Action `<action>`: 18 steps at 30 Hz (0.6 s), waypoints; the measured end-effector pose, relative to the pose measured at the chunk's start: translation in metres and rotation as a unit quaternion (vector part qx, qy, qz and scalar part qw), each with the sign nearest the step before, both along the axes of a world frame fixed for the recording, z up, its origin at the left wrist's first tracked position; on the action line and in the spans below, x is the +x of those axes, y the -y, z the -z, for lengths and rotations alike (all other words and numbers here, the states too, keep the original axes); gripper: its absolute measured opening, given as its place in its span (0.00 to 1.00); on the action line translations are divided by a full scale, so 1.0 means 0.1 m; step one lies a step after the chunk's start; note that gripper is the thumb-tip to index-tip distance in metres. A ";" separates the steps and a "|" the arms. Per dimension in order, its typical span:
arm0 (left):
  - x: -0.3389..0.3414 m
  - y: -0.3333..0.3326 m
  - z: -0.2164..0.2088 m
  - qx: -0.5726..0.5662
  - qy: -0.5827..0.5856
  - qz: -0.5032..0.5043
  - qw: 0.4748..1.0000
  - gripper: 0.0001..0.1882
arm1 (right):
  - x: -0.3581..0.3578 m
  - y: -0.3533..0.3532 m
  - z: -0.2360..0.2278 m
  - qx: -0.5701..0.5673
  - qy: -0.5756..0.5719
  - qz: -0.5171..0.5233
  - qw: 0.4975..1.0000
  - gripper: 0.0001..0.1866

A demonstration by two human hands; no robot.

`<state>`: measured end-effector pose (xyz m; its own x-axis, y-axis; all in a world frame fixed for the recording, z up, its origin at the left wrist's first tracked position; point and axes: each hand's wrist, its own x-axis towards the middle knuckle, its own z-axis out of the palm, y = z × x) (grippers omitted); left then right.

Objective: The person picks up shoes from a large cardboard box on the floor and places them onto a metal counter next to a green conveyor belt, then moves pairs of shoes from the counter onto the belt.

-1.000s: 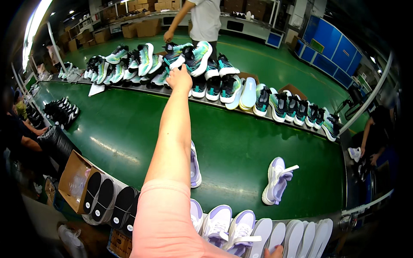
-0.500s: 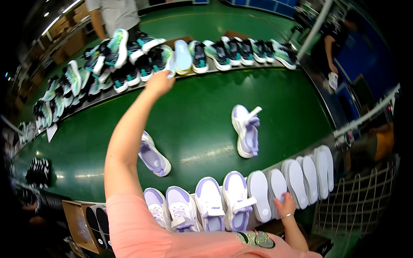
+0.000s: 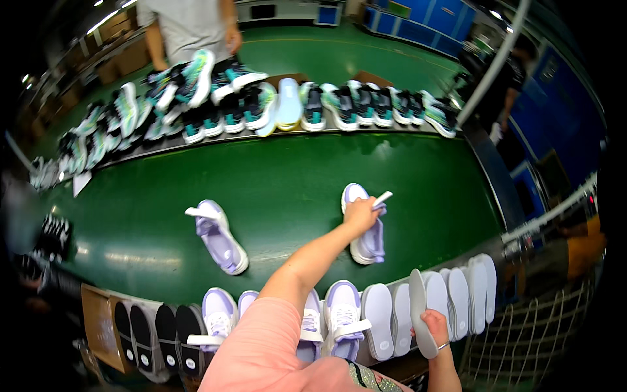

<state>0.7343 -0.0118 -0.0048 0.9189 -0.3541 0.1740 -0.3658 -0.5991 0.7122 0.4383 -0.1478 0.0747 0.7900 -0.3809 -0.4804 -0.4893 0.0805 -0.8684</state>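
My left hand point(image 3: 360, 215) reaches across the green belt and is closed on the upper of a white and lilac sneaker point(image 3: 369, 246), near its loose white strap. In my right hand point(image 3: 435, 326) is a thin grey insole point(image 3: 418, 307), lifted and tilted on edge at the row of grey insoles point(image 3: 458, 300). A second white and lilac sneaker point(image 3: 221, 243) lies on the belt to the left, its strap undone. Below my left arm stand several more white and lilac sneakers point(image 3: 341, 307), partly covered by my sleeve.
Black-and-teal sneakers point(image 3: 339, 108) line the far ledge, with pale blue insoles point(image 3: 289, 101) among them. Dark insoles point(image 3: 145, 333) and a cardboard box point(image 3: 98, 320) sit at the near left. A person point(image 3: 186, 29) stands beyond the ledge; another point(image 3: 506, 85) is at the far right.
My left hand has come from the far ledge to the right-hand sneaker on the belt. My right hand has lifted an insole from the row. My view has shifted.
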 end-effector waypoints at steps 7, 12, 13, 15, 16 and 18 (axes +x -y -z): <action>-0.23 -0.76 -0.06 -0.056 0.095 -0.037 0.993 0.08 | 1.11 -0.14 -0.08 0.082 0.015 -0.216 0.973 0.09; -0.29 -1.07 0.15 -0.062 -0.039 -0.042 0.996 0.11 | 1.87 -0.62 -0.11 -0.034 -0.179 -0.335 0.925 0.11; -0.29 -1.05 0.16 -0.079 -0.025 -0.041 0.996 0.12 | 1.97 -0.67 -0.01 -0.070 -0.193 -0.360 0.910 0.12; -0.32 -1.08 0.07 -0.078 -0.075 -0.030 0.994 0.12 | 2.10 -0.85 0.20 -0.213 -0.148 -0.431 0.864 0.12; -0.32 -1.11 0.15 -0.089 -0.094 -0.025 0.991 0.12 | 2.13 -0.99 0.32 -0.318 -0.085 -0.471 0.819 0.12; -0.34 -1.06 0.12 -0.099 -0.092 -0.057 0.989 0.11 | 2.14 -1.21 0.56 -0.512 -0.029 -0.476 0.715 0.13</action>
